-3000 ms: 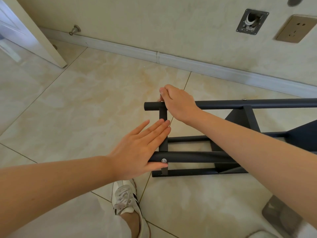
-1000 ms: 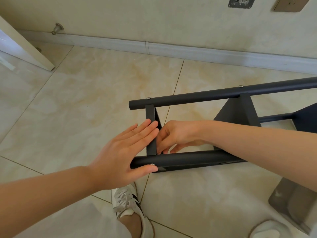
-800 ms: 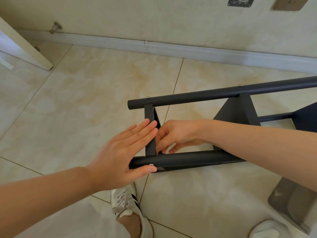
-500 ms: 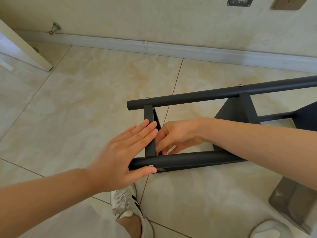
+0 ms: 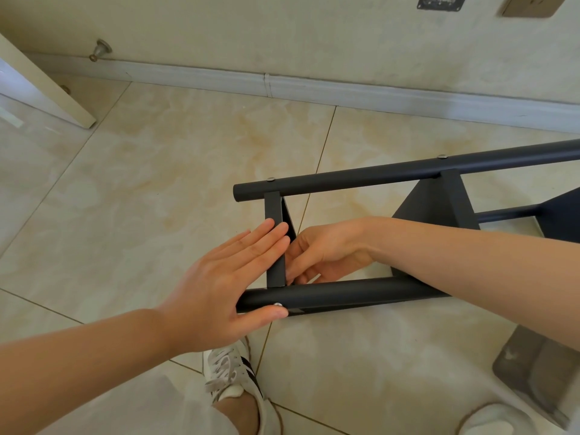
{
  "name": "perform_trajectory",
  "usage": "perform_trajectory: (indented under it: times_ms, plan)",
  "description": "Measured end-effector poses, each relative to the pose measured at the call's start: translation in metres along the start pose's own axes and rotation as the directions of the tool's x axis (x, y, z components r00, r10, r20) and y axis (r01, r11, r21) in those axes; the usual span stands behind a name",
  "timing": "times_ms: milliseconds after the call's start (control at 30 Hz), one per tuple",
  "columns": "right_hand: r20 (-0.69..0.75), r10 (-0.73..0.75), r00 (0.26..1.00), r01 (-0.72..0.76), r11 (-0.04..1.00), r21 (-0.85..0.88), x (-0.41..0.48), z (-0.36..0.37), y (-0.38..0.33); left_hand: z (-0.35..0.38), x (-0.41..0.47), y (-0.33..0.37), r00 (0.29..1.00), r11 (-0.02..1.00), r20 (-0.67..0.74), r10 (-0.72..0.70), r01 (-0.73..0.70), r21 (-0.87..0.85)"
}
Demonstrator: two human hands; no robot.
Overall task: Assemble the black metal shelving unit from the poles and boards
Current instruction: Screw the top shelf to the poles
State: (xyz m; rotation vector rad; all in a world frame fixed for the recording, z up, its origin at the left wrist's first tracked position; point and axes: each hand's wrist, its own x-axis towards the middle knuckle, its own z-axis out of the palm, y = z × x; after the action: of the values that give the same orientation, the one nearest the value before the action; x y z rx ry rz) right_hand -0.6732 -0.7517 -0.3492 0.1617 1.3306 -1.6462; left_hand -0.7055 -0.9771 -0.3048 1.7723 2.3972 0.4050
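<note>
black shelving unit (image 5: 361, 180) lying on its side on the tiled floor (image 5: 157, 183), near the wall. three poles show: the far pole (image 5: 502, 159), the near pole (image 5: 345, 293) and a third pole (image 5: 508, 213) lower down at right. three boards show: the end board (image 5: 274, 211), the middle board (image 5: 439, 205) and a third board (image 5: 561, 215) cut by the right edge. three screw heads are visible on the poles. left hand (image 5: 219, 287): flat, four fingers straight and together against the end board's edge, thumb along the near pole's lower side. right hand (image 5: 326, 249): reaching between the far and near poles, fingers bent at the end board's inner face; whether they grip anything cannot be told. two white shoes below: left shoe (image 5: 232, 381), right shoe (image 5: 492, 419).
</note>
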Motion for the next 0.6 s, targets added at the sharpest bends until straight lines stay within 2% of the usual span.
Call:
perform_trajectory:
  times_ms: [300,600]
  plan:
    - [0.072,-0.030,0.997,0.018,0.986,0.168,-0.0060,-0.0015,0.0008,-0.0012,0.0004,0.0008,1.000,1.000,-0.010,0.004,-0.004,0.011]
    - [-0.003,-0.053,0.999,0.053,0.996,0.071,-0.0041,0.0031,-0.0003,-0.0007,0.0003,0.0004,1.000,1.000,-0.004,0.002,-0.002,0.013]
